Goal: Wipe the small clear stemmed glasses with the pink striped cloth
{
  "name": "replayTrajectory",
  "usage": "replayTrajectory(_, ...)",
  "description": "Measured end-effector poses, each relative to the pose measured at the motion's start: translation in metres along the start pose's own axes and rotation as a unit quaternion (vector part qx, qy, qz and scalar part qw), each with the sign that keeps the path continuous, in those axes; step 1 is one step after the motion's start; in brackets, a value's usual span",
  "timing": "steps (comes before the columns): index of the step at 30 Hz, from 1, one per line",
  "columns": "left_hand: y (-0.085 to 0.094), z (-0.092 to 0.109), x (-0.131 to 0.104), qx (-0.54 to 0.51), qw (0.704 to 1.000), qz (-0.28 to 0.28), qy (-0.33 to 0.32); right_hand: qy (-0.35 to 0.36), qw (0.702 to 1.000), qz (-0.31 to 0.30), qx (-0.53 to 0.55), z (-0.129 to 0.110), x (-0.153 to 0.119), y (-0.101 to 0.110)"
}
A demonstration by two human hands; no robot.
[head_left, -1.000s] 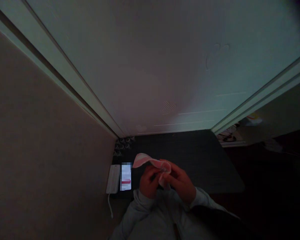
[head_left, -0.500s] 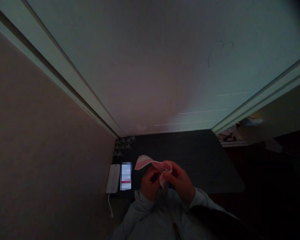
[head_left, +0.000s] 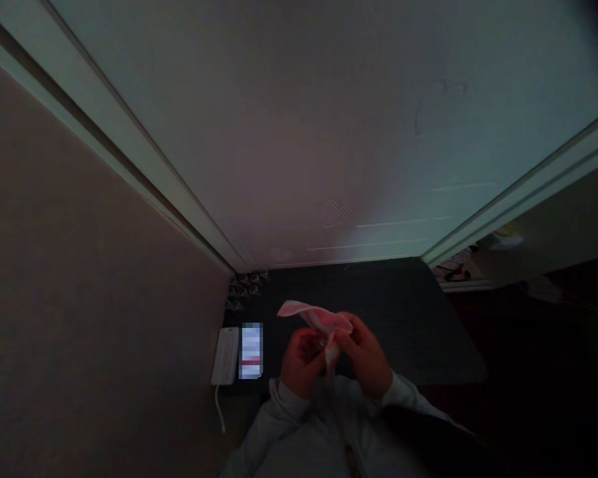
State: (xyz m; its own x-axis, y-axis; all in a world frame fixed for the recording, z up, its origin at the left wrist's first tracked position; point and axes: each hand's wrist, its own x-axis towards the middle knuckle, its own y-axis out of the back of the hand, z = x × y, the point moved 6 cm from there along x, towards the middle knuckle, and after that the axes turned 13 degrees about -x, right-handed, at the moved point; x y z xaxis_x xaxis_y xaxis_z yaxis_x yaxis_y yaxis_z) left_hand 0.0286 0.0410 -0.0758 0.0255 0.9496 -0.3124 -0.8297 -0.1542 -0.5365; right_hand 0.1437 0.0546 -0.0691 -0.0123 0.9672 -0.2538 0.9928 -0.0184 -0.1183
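Observation:
A pink cloth strip point(head_left: 313, 315) is held up in front of my body, over the near edge of the dark table point(head_left: 379, 299). Its free end points left, and a short tail hangs down between my hands. My right hand point(head_left: 366, 358) pinches the strip near its right end. Curled fingers of my left hand point(head_left: 301, 365) close on a small shiny, clear item point(head_left: 321, 343) just under the cloth; its shape is too small to make out.
Several small clear objects point(head_left: 246, 287) stand at the table's back left corner. A lit phone point(head_left: 251, 350) lies beside a white power strip or box point(head_left: 226, 356) with a cable. A pale panel with hearts point(head_left: 335, 213) rises behind the table.
The cloth's free end has risen and shifted slightly right. Its loop between my fingers has spread out, and my left fingers have moved apart from the cloth, showing the shiny item.

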Motion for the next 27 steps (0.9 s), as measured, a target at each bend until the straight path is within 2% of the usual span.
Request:
replayTrajectory(5,0.002,-0.001,0.002,-0.017,1.0,0.013,0.021,-0.002,1.0,0.007,0.004,0.001,0.001,0.002)
replayTrajectory(9,0.008,-0.01,0.004,-0.008,0.999,0.012,0.046,-0.004,1.0,0.008,0.009,0.003,0.0,0.002)
replayTrajectory(13,0.011,-0.019,0.006,-0.047,0.996,0.003,0.072,-0.006,1.0,0.019,0.002,0.004,0.0,0.004)
replayTrajectory(20,0.0,-0.026,0.005,-0.179,0.975,0.003,0.134,-0.004,1.0,0.025,-0.017,-0.005,-0.001,0.004)
replayTrajectory(27,-0.006,-0.035,0.004,-0.235,0.955,-0.015,0.179,-0.007,1.0,0.021,0.005,-0.008,-0.003,0.002)
